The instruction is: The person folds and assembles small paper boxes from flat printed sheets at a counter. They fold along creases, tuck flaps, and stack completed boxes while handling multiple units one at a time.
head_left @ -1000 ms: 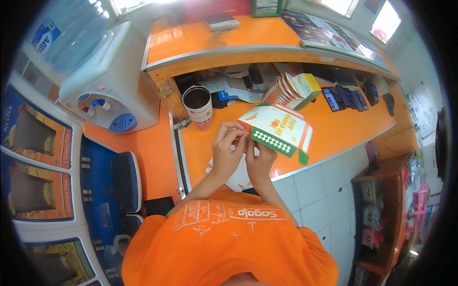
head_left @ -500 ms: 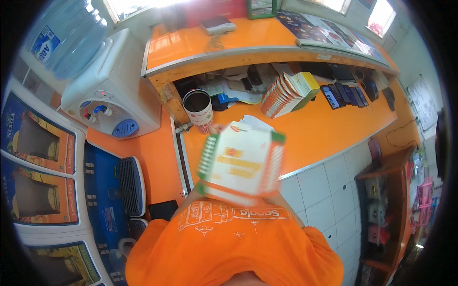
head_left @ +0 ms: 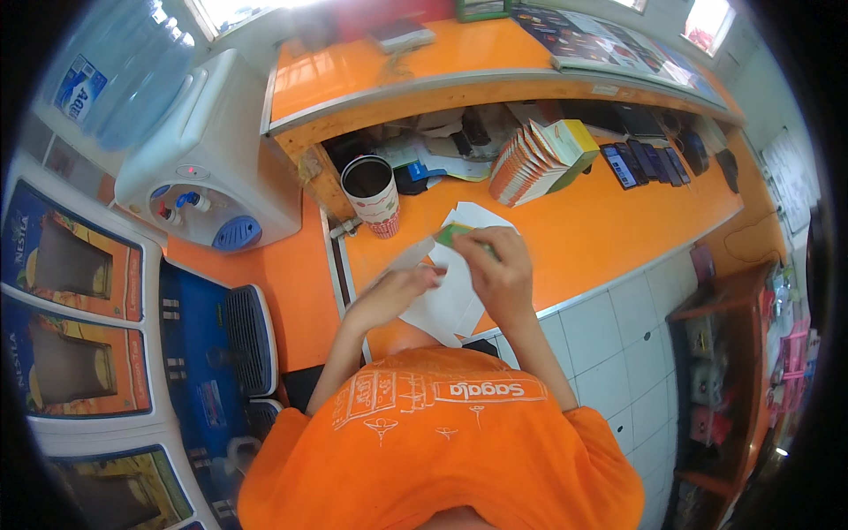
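A paper food box (head_left: pixel 446 296), partly folded, lies in front of me with its plain white inside facing up. Its green printed edge shows at the far corner, where my right hand (head_left: pixel 502 269) pinches a flap. My left hand (head_left: pixel 397 293) is closed at the box's left side, its fingertips on a raised white flap with a bit of orange showing. The fingers of both hands are slightly blurred. Beyond my left hand a tall patterned paper cup (head_left: pixel 371 199) stands upright, dark inside.
A stack of flat folded boxes (head_left: pixel 539 163) leans on the orange counter (head_left: pixel 609 212), with several phones (head_left: pixel 645 165) to its right. Papers fill the shelf under the raised ledge. A water dispenser (head_left: pixel 212 168) and drink machine (head_left: pixel 88 327) stand left; a rack (head_left: pixel 715 380) stands right.
The box has turned from its printed outside to its white inside and now rests lower over the counter. Both hands, mostly hidden before, have come into view on it.
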Tool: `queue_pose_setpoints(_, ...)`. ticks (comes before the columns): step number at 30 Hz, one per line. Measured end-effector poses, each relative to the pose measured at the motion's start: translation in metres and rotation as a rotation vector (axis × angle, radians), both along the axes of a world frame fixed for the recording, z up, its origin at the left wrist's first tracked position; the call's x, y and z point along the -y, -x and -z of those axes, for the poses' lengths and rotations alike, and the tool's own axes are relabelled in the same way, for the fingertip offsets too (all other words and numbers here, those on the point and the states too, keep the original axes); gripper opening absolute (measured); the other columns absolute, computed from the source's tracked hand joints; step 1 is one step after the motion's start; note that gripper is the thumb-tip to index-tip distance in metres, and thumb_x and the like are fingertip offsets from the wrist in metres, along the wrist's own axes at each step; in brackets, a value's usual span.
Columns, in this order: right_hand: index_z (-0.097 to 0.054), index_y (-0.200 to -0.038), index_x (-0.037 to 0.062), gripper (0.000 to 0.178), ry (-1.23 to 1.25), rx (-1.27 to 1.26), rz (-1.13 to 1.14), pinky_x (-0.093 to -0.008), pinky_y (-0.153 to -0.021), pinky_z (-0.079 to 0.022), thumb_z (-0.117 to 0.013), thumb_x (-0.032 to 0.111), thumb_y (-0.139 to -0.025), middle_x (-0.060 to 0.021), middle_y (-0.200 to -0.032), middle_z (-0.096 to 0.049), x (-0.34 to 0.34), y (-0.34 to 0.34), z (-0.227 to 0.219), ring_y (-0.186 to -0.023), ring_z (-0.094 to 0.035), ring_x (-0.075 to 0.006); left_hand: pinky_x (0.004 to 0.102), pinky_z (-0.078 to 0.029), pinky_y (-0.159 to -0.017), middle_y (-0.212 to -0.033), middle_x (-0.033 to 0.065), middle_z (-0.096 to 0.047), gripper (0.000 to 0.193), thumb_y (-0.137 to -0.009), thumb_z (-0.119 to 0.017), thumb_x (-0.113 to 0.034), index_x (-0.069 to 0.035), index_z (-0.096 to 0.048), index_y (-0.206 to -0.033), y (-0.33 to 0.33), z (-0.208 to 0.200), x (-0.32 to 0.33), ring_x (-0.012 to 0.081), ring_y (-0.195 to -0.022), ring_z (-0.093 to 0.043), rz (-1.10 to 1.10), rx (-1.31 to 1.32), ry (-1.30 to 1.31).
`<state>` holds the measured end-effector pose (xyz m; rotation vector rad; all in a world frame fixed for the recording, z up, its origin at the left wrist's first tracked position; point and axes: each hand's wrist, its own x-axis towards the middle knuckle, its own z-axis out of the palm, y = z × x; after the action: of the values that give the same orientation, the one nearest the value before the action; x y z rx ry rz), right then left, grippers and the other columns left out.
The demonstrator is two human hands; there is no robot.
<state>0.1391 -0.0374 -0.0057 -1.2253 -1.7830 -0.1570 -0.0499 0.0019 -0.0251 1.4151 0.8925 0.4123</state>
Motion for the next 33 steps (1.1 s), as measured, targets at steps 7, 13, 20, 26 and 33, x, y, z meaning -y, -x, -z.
queue_pose_setpoints(7,-0.067,-0.096,0.0052,0.026,-0.110,-0.009,-0.167,-0.0334,-0.069,-0.050,-0.069,0.000,-0.071,-0.0062,-0.090,-0.062,0.002,0.012,0.008,-0.083,-0.062,-0.0243,0.0307,-0.052,-0.088,-0.113,0.0163,-0.063,0.046,-0.095,-0.058,-0.031,0.006,-0.053,-0.121,-0.009,-0.004,0.000,0.0198,-0.105,-0.063,-0.556,0.377,0.132)
queue_pose_setpoints(13,-0.066,-0.093,0.0004,0.014,0.166,-0.568,-0.056,-0.0292,-0.065,-0.049,-0.065,-0.002,-0.079,-0.0100,-0.089,-0.061,0.007,0.015,0.009,-0.082,-0.062,-0.0212,0.0280,-0.050,-0.080,-0.108,0.0122,-0.064,0.031,-0.091,-0.063,-0.018,0.003,-0.061,-0.112,-0.016,0.004,0.013,0.0157,-0.093,-0.063,-0.511,0.057,-0.446)
queue_pose_setpoints(20,-0.068,-0.088,-0.0002,0.006,0.207,-0.659,-0.042,-0.0238,-0.067,-0.043,-0.064,-0.001,-0.083,-0.0031,-0.084,-0.050,0.007,0.021,0.012,-0.076,-0.050,-0.0116,0.0312,-0.048,-0.080,-0.101,0.0089,-0.066,0.026,-0.092,-0.061,-0.019,-0.003,-0.064,-0.112,-0.029,0.027,0.021,0.0178,-0.091,-0.062,-0.458,0.059,-0.630)
queue_pose_setpoints(26,-0.069,-0.087,0.0002,0.006,0.194,-0.612,0.006,-0.0236,-0.066,-0.043,-0.066,0.000,-0.082,-0.0038,-0.083,-0.050,0.009,0.024,0.008,-0.075,-0.050,-0.0118,0.0315,-0.048,-0.079,-0.105,0.0078,-0.066,0.025,-0.093,-0.061,-0.021,-0.003,-0.064,-0.110,-0.026,0.026,0.017,0.0186,-0.092,-0.063,-0.433,0.016,-0.862)
queue_pose_setpoints(33,-0.066,-0.096,0.0057,0.024,-0.028,-0.241,0.098,-0.0311,-0.061,-0.044,-0.071,-0.001,-0.074,-0.0078,-0.085,-0.054,0.011,0.026,0.014,-0.079,-0.054,-0.0224,0.0312,-0.050,-0.076,-0.102,0.0067,-0.064,0.026,-0.093,-0.062,-0.020,-0.002,-0.062,-0.112,-0.025,0.021,0.019,0.0150,-0.092,-0.062,-0.445,0.070,-0.607)
